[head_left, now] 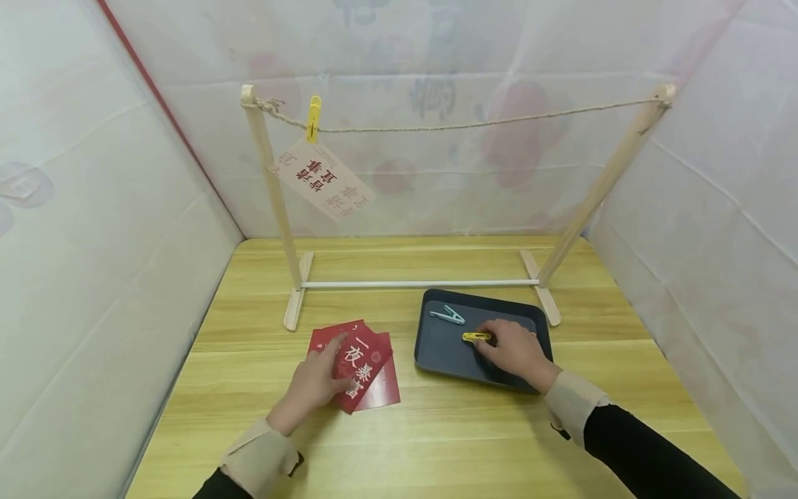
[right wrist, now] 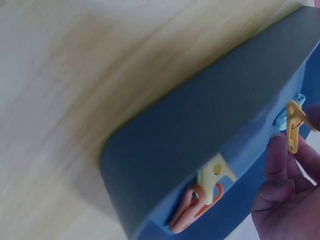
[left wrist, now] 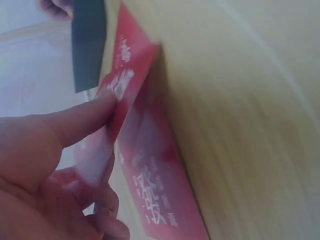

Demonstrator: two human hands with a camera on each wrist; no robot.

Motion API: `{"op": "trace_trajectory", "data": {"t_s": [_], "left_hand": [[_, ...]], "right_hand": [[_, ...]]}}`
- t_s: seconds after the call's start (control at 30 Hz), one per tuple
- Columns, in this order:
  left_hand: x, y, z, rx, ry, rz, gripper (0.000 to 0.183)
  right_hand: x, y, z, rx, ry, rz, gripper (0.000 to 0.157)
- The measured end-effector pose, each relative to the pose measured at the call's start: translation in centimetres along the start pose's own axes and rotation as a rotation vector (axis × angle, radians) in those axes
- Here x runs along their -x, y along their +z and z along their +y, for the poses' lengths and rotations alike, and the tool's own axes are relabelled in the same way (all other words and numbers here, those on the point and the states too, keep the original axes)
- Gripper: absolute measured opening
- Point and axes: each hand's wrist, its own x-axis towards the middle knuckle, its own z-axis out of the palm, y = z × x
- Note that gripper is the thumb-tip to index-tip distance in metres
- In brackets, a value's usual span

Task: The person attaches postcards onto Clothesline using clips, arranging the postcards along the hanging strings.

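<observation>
My left hand holds a red card with white characters, thumb on its face and fingers beneath. In the left wrist view this card is tilted up over other red cards lying on the table. Over the dark grey tray, my right hand pinches a yellow clothespin between thumb and fingers. A light blue clothespin lies in the tray, near the yellow one. The right wrist view also shows a pale yellow clip and an orange clip in the tray.
Behind the tray stands a wooden frame with a twine line strung between its posts. Near the line's left end, another yellow clothespin holds a pale card with red characters, hanging askew. A white rod joins the frame's feet.
</observation>
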Motion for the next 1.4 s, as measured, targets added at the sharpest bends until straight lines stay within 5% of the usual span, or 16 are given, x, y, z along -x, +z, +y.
{"op": "trace_trajectory", "data": {"t_s": [0.33,0.57,0.77,1.0,1.23,1.4], "left_hand": [[-0.7,-1.5,0.7,0.342,0.063,0.086,0.032],[-1.2,-3.3,2.3,0.550,0.039,0.053,0.028],[-2.2,-4.5,4.1,0.578,0.094,0.043,0.030],[-3.1,-5.6,6.0,0.606,0.099,0.033,0.039],[-4.1,-7.1,7.2,0.716,0.130,0.023,0.033],[-5.2,-8.0,8.3,0.754,0.162,0.027,0.029]], "right_hand": [[-0.9,-1.9,-1.4,-0.225,-0.043,0.005,0.026],[-1.6,-4.2,-2.7,-0.319,-0.058,-0.041,0.031],[-2.6,-6.5,-4.2,-0.326,-0.119,-0.002,0.049],[-3.2,-8.5,-6.2,-0.327,-0.180,0.000,0.035],[-4.3,-11.9,-8.5,-0.251,-0.225,0.053,0.050],[-5.2,-15.1,-10.1,-0.256,-0.209,0.066,0.042]]}}
